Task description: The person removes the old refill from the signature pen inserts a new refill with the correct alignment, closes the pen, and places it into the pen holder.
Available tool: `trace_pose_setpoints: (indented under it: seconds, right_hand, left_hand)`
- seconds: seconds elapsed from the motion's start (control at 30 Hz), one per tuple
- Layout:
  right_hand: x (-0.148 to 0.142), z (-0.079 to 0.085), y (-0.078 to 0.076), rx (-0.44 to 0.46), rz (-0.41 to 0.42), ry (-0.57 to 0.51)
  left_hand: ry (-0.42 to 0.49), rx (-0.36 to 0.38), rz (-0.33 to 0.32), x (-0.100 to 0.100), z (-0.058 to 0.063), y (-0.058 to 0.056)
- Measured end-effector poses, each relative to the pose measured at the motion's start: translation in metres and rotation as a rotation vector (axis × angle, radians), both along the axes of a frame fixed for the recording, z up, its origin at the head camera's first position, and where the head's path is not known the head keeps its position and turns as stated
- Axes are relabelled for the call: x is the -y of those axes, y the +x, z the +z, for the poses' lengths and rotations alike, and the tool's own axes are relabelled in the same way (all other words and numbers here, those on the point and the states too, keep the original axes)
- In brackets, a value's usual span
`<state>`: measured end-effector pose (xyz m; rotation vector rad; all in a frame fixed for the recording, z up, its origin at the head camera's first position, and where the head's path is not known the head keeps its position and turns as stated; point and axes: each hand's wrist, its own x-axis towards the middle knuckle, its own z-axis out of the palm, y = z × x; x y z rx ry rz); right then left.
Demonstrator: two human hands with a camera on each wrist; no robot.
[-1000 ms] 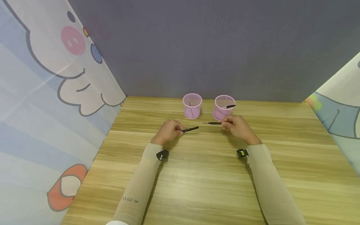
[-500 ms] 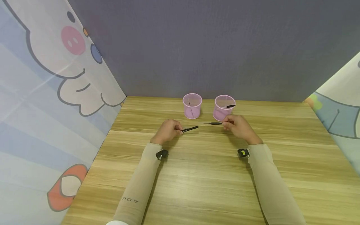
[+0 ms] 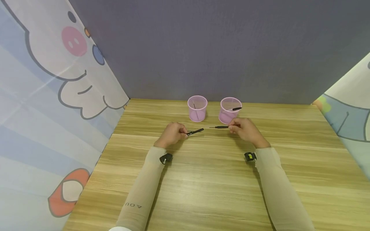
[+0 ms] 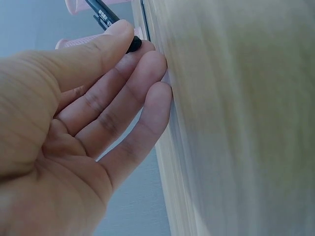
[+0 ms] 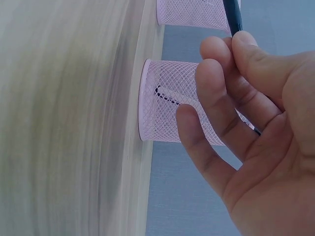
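Observation:
My left hand pinches a black pen barrel with a clip, its far end pointing right. In the left wrist view, white lettering shows on the barrel, whose end sticks out below my thumb. Opposite it, my right hand pinches a slim black pen piece between thumb and fingertips, and a thin rod points left from it. A gap separates the two pieces. Both hands are low over the table, with the other fingers loosely bent. Most of the right piece lies outside the right wrist view.
Behind the hands stand two pink mesh cups. A thin dark stick leans inside the left cup. The right cup holds a pale pen-like thing with a black end over its rim. A grey panel backs the wooden table.
My right hand has shifted slightly right with its pen piece, widening the gap a little. The left hand and barrel have barely moved. The cups stay put.

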<state>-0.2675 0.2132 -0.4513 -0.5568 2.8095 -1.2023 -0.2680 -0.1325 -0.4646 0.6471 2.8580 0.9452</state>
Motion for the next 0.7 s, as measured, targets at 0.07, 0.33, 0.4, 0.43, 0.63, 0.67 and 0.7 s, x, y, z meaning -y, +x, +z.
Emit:
trace_pose_setpoints:
  seconds: [0.07, 0.33, 0.4, 0.43, 0.63, 0.67, 0.7]
  right_hand:
    - [0.0000, -0.0003, -0.0002, -0.006, 0.003, 0.000]
    - [0.0005, -0.0026, -0.0008, -0.029, 0.008, 0.004]
    - [0.0008, -0.0031, -0.0009, -0.031, 0.012, 0.007]
    - [0.0009, -0.0032, -0.0010, -0.033, 0.013, 0.008]
    - [0.0016, -0.0030, -0.0003, -0.040, 0.016, 0.017]
    - [0.0015, -0.0029, -0.0002, -0.039, 0.017, 0.018]
    - [0.0016, -0.0026, 0.0000, -0.037, 0.016, 0.018]
  left_hand:
    - [0.000, 0.001, 0.000, 0.0000, 0.0002, 0.0001]
    - [-0.014, -0.007, -0.002, -0.0004, -0.0002, -0.0006]
    - [-0.018, -0.011, -0.003, -0.0002, -0.0004, -0.0008]
    - [-0.020, -0.012, -0.003, -0.0002, -0.0003, -0.0007]
    - [-0.024, -0.017, -0.007, -0.0008, -0.0006, -0.0006]
    - [-0.024, -0.019, -0.009, -0.0008, -0.0007, -0.0007]
    - [-0.026, -0.022, -0.010, -0.0008, -0.0008, -0.0007]
